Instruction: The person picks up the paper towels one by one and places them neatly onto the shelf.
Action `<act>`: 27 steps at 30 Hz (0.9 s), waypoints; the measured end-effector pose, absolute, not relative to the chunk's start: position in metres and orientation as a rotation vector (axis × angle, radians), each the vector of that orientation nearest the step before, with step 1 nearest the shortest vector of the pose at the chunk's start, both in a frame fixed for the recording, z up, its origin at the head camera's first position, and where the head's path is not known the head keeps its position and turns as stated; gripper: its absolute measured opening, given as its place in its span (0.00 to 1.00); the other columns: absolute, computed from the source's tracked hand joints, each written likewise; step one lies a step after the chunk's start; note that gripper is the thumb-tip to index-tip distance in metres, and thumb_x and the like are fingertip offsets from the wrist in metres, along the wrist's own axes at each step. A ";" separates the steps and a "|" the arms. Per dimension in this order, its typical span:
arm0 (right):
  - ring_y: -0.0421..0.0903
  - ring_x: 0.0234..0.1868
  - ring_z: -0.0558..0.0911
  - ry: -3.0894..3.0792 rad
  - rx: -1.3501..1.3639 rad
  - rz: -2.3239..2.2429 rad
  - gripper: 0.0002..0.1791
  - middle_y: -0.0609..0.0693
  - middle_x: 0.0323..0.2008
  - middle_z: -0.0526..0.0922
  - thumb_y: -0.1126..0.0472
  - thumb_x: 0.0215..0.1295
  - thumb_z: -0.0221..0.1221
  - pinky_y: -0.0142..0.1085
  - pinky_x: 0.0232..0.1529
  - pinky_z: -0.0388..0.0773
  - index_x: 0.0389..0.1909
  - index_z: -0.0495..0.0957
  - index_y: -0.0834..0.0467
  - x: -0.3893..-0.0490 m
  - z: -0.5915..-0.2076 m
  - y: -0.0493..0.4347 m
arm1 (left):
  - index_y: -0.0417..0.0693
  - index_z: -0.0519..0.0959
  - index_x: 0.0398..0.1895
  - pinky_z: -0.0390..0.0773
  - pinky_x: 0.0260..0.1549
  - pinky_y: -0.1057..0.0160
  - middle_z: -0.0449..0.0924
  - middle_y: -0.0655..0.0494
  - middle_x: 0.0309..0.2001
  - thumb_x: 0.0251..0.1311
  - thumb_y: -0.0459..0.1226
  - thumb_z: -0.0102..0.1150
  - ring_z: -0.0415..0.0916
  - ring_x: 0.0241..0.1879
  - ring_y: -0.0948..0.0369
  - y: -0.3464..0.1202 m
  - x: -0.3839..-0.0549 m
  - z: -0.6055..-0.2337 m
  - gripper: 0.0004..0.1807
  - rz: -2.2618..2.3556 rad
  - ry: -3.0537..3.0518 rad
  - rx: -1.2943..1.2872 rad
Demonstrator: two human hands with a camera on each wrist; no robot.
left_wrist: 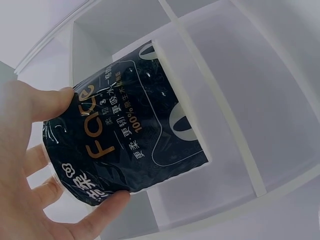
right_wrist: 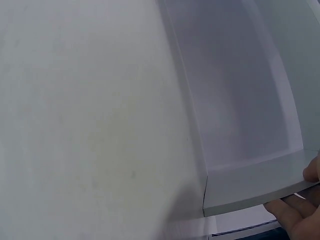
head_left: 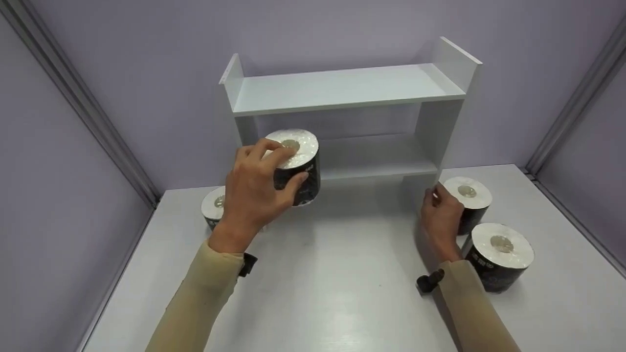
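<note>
My left hand [head_left: 257,188] grips a toilet roll [head_left: 305,181] in black printed wrap, held up before the left part of a white two-tier shelf [head_left: 347,90]. In the left wrist view the roll's wrap [left_wrist: 115,120] shows "Face" lettering, with the thumb [left_wrist: 52,102] on one side and fingers around its end. Low on the shelf's right side panel [right_wrist: 255,187], my right hand [head_left: 441,215] pinches the edge, thumb on the inner face and fingers on the outer. Just right of that hand stands another toilet roll [head_left: 467,195].
A further toilet roll [head_left: 501,252] stands nearer me, beside my right sleeve. On the left, one more roll [head_left: 212,205] is partly hidden behind my left wrist. The shelf stands on a white table [head_left: 342,274] against a pale wall [head_left: 342,29], with metal frame posts at both sides.
</note>
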State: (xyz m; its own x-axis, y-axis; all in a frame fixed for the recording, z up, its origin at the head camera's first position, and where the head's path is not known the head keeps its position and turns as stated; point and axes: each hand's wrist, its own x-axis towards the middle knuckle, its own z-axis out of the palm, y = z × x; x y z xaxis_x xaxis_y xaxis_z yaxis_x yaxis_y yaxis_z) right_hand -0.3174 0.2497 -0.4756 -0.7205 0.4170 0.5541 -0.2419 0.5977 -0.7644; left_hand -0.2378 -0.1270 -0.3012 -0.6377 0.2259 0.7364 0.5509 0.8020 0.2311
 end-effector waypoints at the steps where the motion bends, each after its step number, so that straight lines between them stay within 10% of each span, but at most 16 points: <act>1: 0.63 0.49 0.91 -2.088 -0.134 1.138 0.10 0.67 0.50 0.89 0.69 0.77 0.58 0.24 0.43 0.85 0.34 0.82 0.69 -0.317 -0.475 0.250 | 0.55 0.87 0.59 0.87 0.45 0.39 0.83 0.50 0.54 0.63 0.49 0.76 0.79 0.56 0.40 -0.127 -0.239 -0.301 0.23 -0.575 -2.260 -0.569; 7: 0.64 0.46 0.92 -2.080 -0.104 1.122 0.11 0.68 0.46 0.90 0.70 0.76 0.59 0.09 0.35 0.69 0.30 0.78 0.69 -0.319 -0.475 0.251 | 0.56 0.86 0.60 0.86 0.46 0.38 0.83 0.50 0.54 0.64 0.49 0.76 0.79 0.56 0.41 -0.126 -0.245 -0.298 0.23 -0.578 -2.282 -0.554; 15: 0.62 0.50 0.91 -2.114 -0.122 1.159 0.09 0.66 0.51 0.90 0.69 0.78 0.58 0.31 0.44 0.87 0.37 0.84 0.68 -0.315 -0.475 0.254 | 0.57 0.86 0.60 0.87 0.43 0.39 0.83 0.51 0.53 0.64 0.49 0.76 0.79 0.55 0.41 -0.121 -0.252 -0.299 0.23 -0.577 -2.286 -0.545; 27: 0.61 0.50 0.91 -2.113 -0.102 1.181 0.08 0.65 0.53 0.89 0.68 0.78 0.58 0.10 0.38 0.70 0.41 0.85 0.67 -0.314 -0.472 0.257 | 0.55 0.85 0.61 0.87 0.42 0.40 0.84 0.48 0.55 0.65 0.50 0.75 0.79 0.54 0.40 -0.119 -0.265 -0.298 0.23 -0.552 -2.277 -0.553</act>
